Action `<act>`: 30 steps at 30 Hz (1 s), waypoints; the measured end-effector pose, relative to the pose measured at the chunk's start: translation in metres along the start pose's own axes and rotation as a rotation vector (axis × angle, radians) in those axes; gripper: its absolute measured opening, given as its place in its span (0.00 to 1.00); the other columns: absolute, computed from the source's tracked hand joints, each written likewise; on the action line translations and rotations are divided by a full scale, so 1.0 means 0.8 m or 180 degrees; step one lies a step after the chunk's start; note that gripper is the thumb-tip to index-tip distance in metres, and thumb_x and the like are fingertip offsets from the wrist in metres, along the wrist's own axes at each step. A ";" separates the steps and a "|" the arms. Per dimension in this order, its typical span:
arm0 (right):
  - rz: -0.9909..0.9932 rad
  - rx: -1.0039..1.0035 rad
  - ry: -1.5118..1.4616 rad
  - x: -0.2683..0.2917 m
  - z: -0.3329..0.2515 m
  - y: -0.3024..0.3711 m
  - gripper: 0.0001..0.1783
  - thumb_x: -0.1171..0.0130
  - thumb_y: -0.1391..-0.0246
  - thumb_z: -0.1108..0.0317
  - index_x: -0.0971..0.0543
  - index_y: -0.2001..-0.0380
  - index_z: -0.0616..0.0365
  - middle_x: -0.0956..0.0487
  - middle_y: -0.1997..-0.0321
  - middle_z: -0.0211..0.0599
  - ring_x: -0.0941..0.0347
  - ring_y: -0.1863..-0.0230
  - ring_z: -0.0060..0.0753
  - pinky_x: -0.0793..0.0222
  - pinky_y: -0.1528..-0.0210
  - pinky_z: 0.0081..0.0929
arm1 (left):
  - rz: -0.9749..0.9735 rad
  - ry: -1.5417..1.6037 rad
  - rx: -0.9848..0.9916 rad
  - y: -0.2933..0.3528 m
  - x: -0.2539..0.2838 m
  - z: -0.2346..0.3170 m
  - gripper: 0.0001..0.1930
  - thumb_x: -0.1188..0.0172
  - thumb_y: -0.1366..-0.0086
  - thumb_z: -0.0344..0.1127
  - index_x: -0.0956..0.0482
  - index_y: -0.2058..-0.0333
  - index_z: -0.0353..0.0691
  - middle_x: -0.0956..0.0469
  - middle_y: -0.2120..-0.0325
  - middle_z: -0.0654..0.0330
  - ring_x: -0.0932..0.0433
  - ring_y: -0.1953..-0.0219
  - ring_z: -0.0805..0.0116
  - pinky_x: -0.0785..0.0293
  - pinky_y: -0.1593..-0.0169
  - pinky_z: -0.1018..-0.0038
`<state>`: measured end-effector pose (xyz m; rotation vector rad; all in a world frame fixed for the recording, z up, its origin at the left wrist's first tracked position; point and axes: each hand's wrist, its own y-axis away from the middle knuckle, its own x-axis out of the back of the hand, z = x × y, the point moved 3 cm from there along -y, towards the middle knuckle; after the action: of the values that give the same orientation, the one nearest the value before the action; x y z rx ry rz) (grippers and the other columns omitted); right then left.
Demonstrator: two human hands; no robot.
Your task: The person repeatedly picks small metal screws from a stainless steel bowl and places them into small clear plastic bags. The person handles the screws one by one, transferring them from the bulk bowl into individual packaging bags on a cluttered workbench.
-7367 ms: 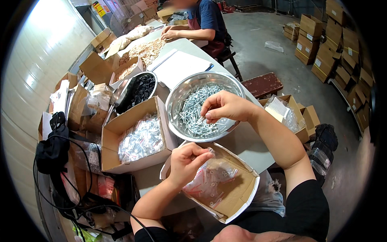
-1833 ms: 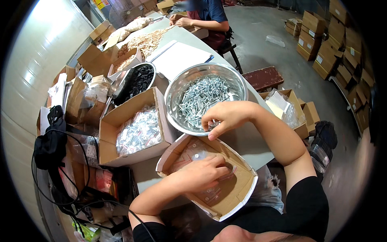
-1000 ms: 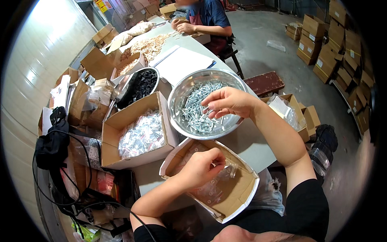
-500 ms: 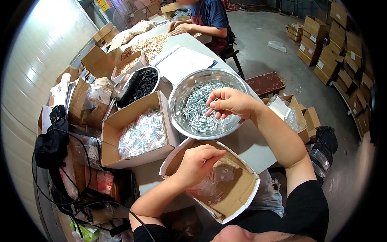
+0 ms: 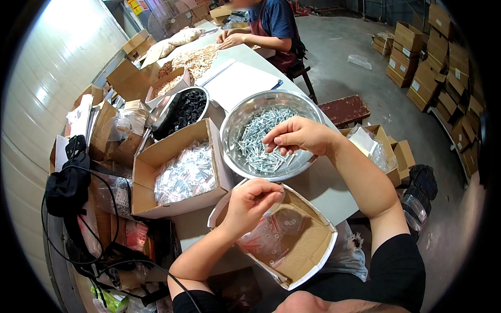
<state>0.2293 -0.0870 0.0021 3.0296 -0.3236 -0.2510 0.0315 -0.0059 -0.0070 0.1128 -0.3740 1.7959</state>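
Observation:
A round steel bowl (image 5: 229, 155) holds a heap of silvery screws (image 5: 261, 133). My right hand (image 5: 300, 136) hangs over that heap, its thumb and fingers drawn together; whatever is between them is too small to make out. In front of the bowl sits a cardboard tray (image 5: 313, 235) with small clear zip bags (image 5: 271, 235) lying in it, some with little white round pieces inside. My left hand (image 5: 254, 203) is above the tray's far left part, thumb and forefinger pinched, and what they grip cannot be made out.
Left of the bowl stands a white-sided box (image 5: 175, 208) full of bagged screws (image 5: 185, 175). Behind it is a steel container of black parts (image 5: 188, 109). A paper sheet (image 5: 242, 86) and wooden pieces (image 5: 195, 61) lie farther back, where a co-worker (image 5: 274, 31) sits. A black cable (image 5: 133, 263) runs at lower left.
My left hand has risen slightly, with its fingers drawn back to the left. The right hand's fingers have shifted a little left and up over the screws.

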 end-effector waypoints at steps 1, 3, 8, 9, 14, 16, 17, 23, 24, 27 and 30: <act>0.0001 0.0021 0.0007 0.001 0.001 0.000 0.14 0.49 0.38 0.72 0.22 0.51 0.62 0.18 0.60 0.38 0.28 0.71 0.15 0.31 0.69 0.11 | -0.0049 -0.0130 -0.0220 -0.003 -0.001 0.001 0.03 0.38 0.39 0.25 0.21 0.69 0.30 0.22 0.73 0.64 0.28 0.71 0.81 0.31 0.67 0.83; -0.0006 0.0060 0.0017 0.002 0.004 -0.003 0.16 0.50 0.38 0.72 0.24 0.48 0.62 0.18 0.60 0.38 0.28 0.71 0.15 0.31 0.69 0.12 | -0.0108 -0.0160 -0.0292 -0.003 -0.001 -0.002 0.03 0.38 0.39 0.25 0.20 0.68 0.31 0.22 0.74 0.64 0.28 0.72 0.81 0.32 0.68 0.83; -0.0018 0.0225 0.0031 -0.005 0.000 0.000 0.16 0.49 0.38 0.71 0.26 0.48 0.62 0.19 0.59 0.36 0.29 0.71 0.14 0.31 0.68 0.12 | -0.0136 0.0195 0.0326 0.007 0.004 -0.013 0.06 0.38 0.39 0.27 0.18 0.64 0.33 0.23 0.76 0.63 0.29 0.75 0.79 0.33 0.71 0.81; -0.0024 0.0277 0.0064 -0.006 -0.001 0.001 0.16 0.49 0.39 0.71 0.26 0.48 0.62 0.19 0.59 0.36 0.29 0.71 0.14 0.32 0.67 0.12 | -0.0076 0.0346 0.0333 0.006 0.005 -0.014 0.06 0.38 0.39 0.27 0.18 0.63 0.34 0.23 0.75 0.64 0.29 0.74 0.79 0.33 0.71 0.81; -0.0002 0.0265 0.0397 -0.005 -0.005 0.004 0.11 0.47 0.41 0.72 0.23 0.56 0.62 0.20 0.61 0.35 0.27 0.70 0.16 0.30 0.65 0.15 | 0.0188 0.0305 -0.0082 -0.004 0.003 -0.004 0.07 0.38 0.39 0.28 0.18 0.62 0.34 0.24 0.75 0.65 0.29 0.73 0.79 0.34 0.68 0.82; -0.0076 0.0318 0.0479 -0.011 -0.010 0.007 0.10 0.46 0.42 0.73 0.22 0.59 0.62 0.20 0.62 0.34 0.26 0.68 0.18 0.29 0.63 0.16 | 0.0162 0.0689 -0.0071 -0.005 0.000 -0.006 0.07 0.37 0.39 0.28 0.18 0.62 0.35 0.23 0.75 0.65 0.29 0.72 0.79 0.34 0.68 0.82; -0.0146 0.0353 0.0532 -0.013 -0.012 0.009 0.09 0.45 0.43 0.73 0.22 0.60 0.63 0.20 0.62 0.34 0.25 0.67 0.19 0.28 0.62 0.17 | 0.0149 0.0881 -0.0065 -0.005 0.000 -0.007 0.07 0.37 0.39 0.28 0.18 0.62 0.35 0.23 0.75 0.65 0.29 0.72 0.79 0.34 0.67 0.82; -0.0458 0.0902 0.0631 -0.044 -0.035 0.034 0.07 0.40 0.47 0.74 0.20 0.65 0.67 0.23 0.65 0.36 0.23 0.66 0.22 0.26 0.62 0.19 | 0.0016 0.0380 0.0415 0.003 0.009 -0.013 0.05 0.35 0.40 0.29 0.18 0.67 0.33 0.24 0.76 0.65 0.29 0.71 0.82 0.34 0.68 0.82; -0.0497 0.0894 0.0693 -0.049 -0.038 0.037 0.07 0.40 0.47 0.76 0.20 0.64 0.66 0.24 0.65 0.35 0.23 0.65 0.22 0.26 0.61 0.19 | 0.0001 0.0371 0.0543 0.003 0.010 -0.014 0.06 0.35 0.40 0.29 0.19 0.69 0.32 0.23 0.75 0.65 0.29 0.70 0.82 0.33 0.68 0.82; -0.0480 0.1142 0.1184 -0.058 -0.042 0.041 0.08 0.38 0.50 0.79 0.19 0.64 0.63 0.25 0.64 0.33 0.24 0.65 0.22 0.27 0.61 0.18 | 0.0035 0.0393 0.0655 0.001 0.009 -0.013 0.06 0.34 0.41 0.28 0.20 0.72 0.31 0.23 0.71 0.62 0.28 0.69 0.81 0.31 0.66 0.82; -0.0514 0.1291 0.1257 -0.059 -0.037 0.038 0.08 0.36 0.51 0.78 0.19 0.65 0.64 0.23 0.66 0.33 0.26 0.65 0.22 0.29 0.63 0.18 | 0.0213 0.0550 0.0234 -0.004 0.002 -0.004 0.06 0.35 0.41 0.26 0.22 0.74 0.30 0.23 0.67 0.60 0.26 0.68 0.79 0.28 0.63 0.81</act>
<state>0.1826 -0.1047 0.0417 3.3974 -0.1060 0.4571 0.0343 -0.0029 -0.0090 -0.0037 -0.1902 1.8702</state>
